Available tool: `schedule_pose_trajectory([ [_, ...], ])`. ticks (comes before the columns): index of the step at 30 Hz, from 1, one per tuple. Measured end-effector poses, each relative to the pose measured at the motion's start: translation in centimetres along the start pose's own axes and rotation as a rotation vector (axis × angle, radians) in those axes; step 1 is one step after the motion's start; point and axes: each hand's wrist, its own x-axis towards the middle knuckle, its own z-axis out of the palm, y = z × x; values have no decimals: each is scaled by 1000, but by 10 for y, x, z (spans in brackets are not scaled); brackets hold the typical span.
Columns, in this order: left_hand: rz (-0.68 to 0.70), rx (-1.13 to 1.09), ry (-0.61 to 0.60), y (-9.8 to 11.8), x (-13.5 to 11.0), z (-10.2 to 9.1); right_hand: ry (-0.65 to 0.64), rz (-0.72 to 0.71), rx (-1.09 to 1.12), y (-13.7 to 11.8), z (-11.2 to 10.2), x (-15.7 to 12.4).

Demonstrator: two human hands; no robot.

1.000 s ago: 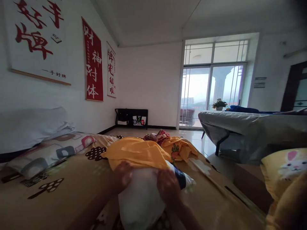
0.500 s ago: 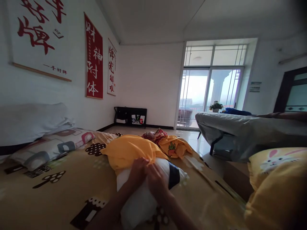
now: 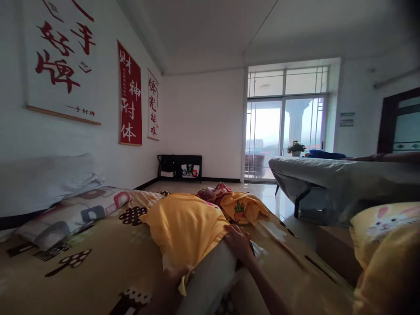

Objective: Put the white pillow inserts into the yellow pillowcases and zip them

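Note:
A yellow pillowcase (image 3: 188,225) covers the far part of a white pillow (image 3: 215,273) lying on the bed. The pillow's near part sticks out bare from the case's opening. My left hand (image 3: 175,278), somewhat blurred and dark, is closed on the opening's near left edge, where a small flap of yellow cloth hangs down. At the opening's right edge, my right hand (image 3: 239,241) grips the cloth with its fingers curled over the rim. Its fingertips are partly hidden against the case.
The bed wears a brown patterned sheet (image 3: 108,258). A printed pillow (image 3: 75,214) lies at the left. Beyond the pillowcase is a crumpled yellow cloth (image 3: 244,208) with a carrot print. A yellow rabbit pillow (image 3: 387,249) stands at the right, near a covered table (image 3: 328,175).
My hands have moved apart from the middle of the opening, the left nearer and leftward, the right to the right edge. The pillowcase reaches further over the pillow. The view has tilted up slightly.

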Motion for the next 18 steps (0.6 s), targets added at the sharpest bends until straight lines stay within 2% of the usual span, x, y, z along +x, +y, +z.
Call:
schedule_pose_trajectory([
  [2, 59, 29, 19, 5, 3, -5, 54, 66, -53, 4, 2, 6],
  [4, 148, 89, 43, 9, 4, -7, 80, 65, -109, 7, -4, 13],
  [7, 318, 247, 115, 5, 3, -6, 105, -35, -183, 13, -27, 25],
  [8, 329, 283, 149, 1, 2, -6, 128, -61, -207, 16, -38, 28],
  [11, 150, 217, 231, -12, 3, -10, 228, -98, -259, 25, -73, 31],
  [13, 67, 99, 223, -16, 2, -14, 335, -200, -290, 33, -84, 21],
  [16, 101, -36, 110, -11, -10, -15, 470, -484, -368, 52, -69, -11],
  [18, 112, -52, -7, -5, -23, -8, 455, -630, -382, 68, -44, -36],
])
